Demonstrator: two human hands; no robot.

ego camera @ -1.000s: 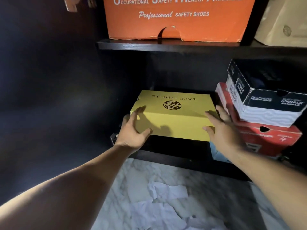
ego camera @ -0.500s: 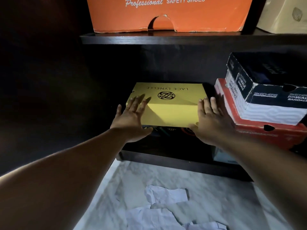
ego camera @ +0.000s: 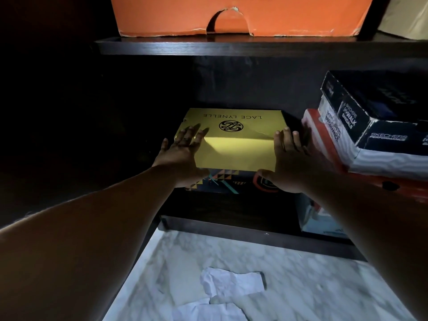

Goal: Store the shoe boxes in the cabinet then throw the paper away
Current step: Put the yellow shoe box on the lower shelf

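A yellow shoe box (ego camera: 236, 149) with a black round logo lies inside the dark cabinet, on top of a dark patterned box (ego camera: 222, 181). My left hand (ego camera: 183, 154) lies flat on the left side of its lid, fingers spread. My right hand (ego camera: 289, 163) holds its right end, fingers on top and thumb under the front edge. Crumpled white paper (ego camera: 231, 283) lies on the marble floor (ego camera: 324, 286) in front of the cabinet.
To the right a dark blue and white Skechers box (ego camera: 370, 126) sits on a red box (ego camera: 312, 126), with a light blue box (ego camera: 317, 223) below. An orange box (ego camera: 231, 15) stands on the shelf above (ego camera: 231, 46). The cabinet's left side is dark.
The yellow box has gone deeper into the cabinet, so the patterned box beneath it shows. My hands moved from its front corners onto the lid.
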